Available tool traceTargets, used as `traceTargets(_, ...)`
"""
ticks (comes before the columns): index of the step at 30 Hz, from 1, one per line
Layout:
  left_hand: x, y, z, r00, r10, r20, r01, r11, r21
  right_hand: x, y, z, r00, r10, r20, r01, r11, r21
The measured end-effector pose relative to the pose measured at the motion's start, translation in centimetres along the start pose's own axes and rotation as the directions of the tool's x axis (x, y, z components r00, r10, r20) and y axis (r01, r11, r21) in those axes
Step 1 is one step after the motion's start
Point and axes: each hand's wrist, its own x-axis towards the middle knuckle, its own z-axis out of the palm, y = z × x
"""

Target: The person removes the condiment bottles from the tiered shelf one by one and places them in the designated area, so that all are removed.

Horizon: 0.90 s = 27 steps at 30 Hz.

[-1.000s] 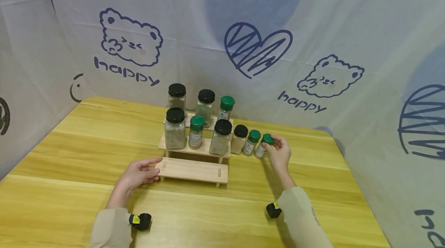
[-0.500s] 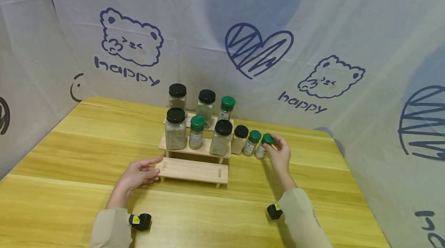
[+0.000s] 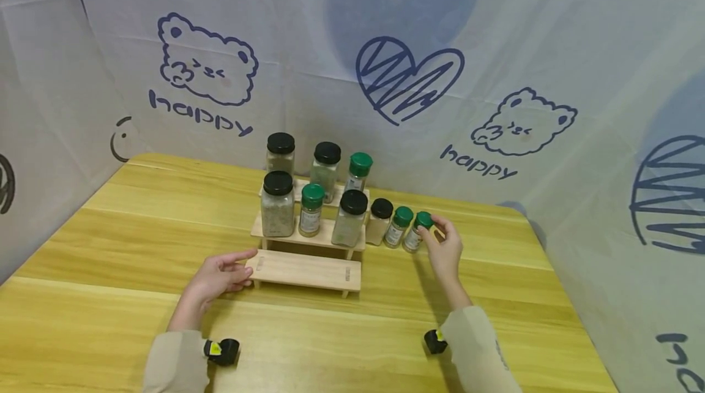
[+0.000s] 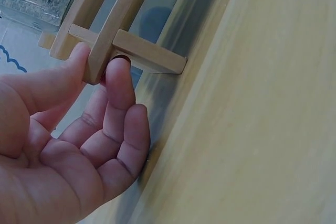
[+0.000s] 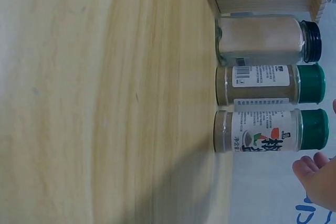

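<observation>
My left hand [image 3: 217, 276] pinches the left end of the lowest step of a wooden tiered rack [image 3: 308, 270]; in the left wrist view the thumb is above the board and a finger below. My right hand [image 3: 445, 250] is beside the green cap of the rightmost spice jar [image 3: 414, 239], which stands upright on the table. In the right wrist view, fingertips [image 5: 304, 169] show a small gap from that cap. Left of this jar stand another green-capped spice jar [image 3: 396, 234] and a black-capped jar [image 3: 378, 229].
On the rack's middle step stand a large black-capped jar [image 3: 278, 212], a green-capped jar [image 3: 311, 218] and another black-capped jar [image 3: 349, 224]. Three more jars occupy the top step. A printed cloth [image 3: 308, 93] hangs behind the wooden table [image 3: 165, 197].
My right hand has shifted very slightly, its wrist and sleeve lower in the view, with a bit more of the green cap uncovered. The left hand and rack keep their place.
</observation>
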Motion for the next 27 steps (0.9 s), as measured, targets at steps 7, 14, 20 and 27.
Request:
traceTargets(7,0.0,0.0,0.1,1.0,0.0,-0.002,0.0,1.0,0.003,-0.6,-0.7,-0.2,0.996,-0.05,-0.072,0.052,0.998,0.025)
traceTargets(14,-0.1,0.1,0.2,1.0,-0.008,-0.011,0.008,1.0,-0.001,-1.8,-3.8,0.1,0.962,-0.222,-0.162,0.225,0.974,0.0)
traceTargets(20,-0.1,0.1,0.2,1.0,-0.005,-0.008,0.005,1.0,0.001,-2.3,-4.7,0.7,0.939,-0.29,-0.183,0.296,0.955,0.003)
traceTargets(27,-0.1,0.1,0.2,1.0,-0.01,-0.013,0.01,1.0,-0.003,-2.7,-5.4,1.6,0.928,-0.339,-0.156,0.353,0.933,0.073)
